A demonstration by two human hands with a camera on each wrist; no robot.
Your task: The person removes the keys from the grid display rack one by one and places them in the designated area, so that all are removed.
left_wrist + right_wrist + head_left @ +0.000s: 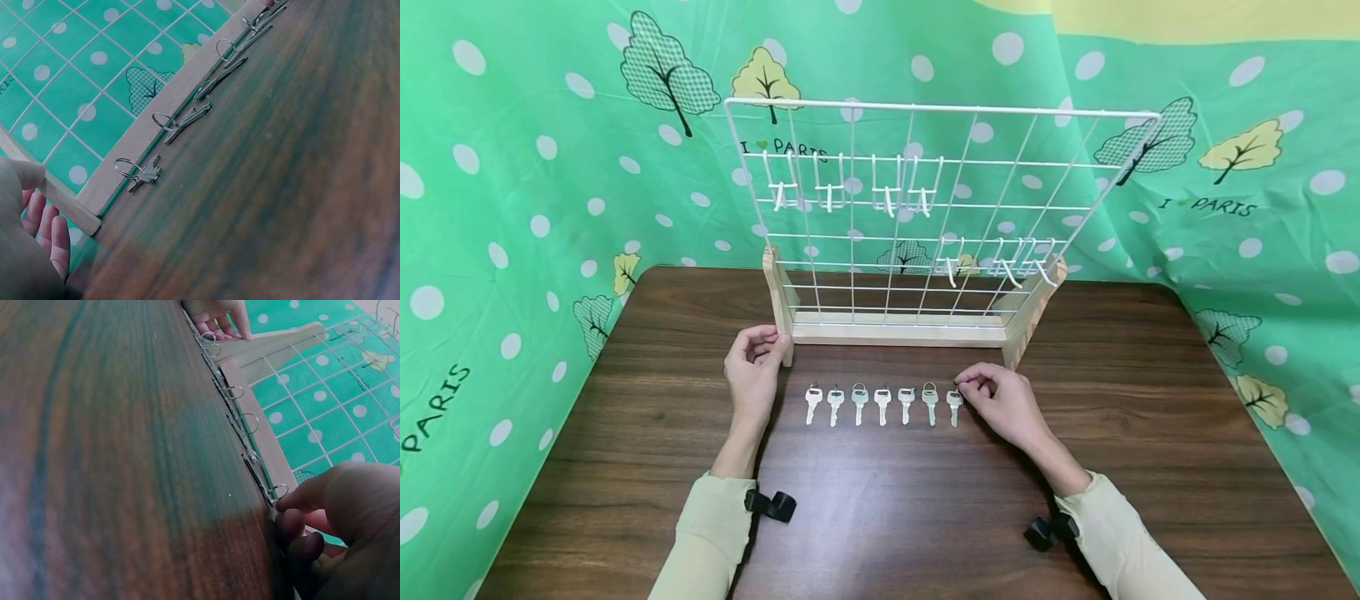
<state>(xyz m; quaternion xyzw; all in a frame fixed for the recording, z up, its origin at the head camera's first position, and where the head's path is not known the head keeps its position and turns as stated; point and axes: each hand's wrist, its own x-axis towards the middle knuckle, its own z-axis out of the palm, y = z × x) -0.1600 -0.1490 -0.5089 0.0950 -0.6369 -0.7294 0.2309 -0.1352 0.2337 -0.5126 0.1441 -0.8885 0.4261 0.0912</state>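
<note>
A row of several silver keys (882,406), each with a small ring, lies on the brown table in front of the wire grid rack (910,250). At the row's right end, my right hand (1003,404) pinches the ring of the last key (954,410) between thumb and finger. The fingertips hide most of that ring. Beside the rack's left wooden foot (783,308) is my left hand (756,367), its thumb touching the wood and its other fingers loosely bent. In the left wrist view, the nearest key (146,175) lies close to the rack's wooden base bar (156,119).
White hooks (889,200) hang on the upper left of the grid, and more hooks (1007,271) at its lower right. A green patterned cloth (587,167) stands behind and beside the table (880,517). Each wrist carries a black strap mount (771,504).
</note>
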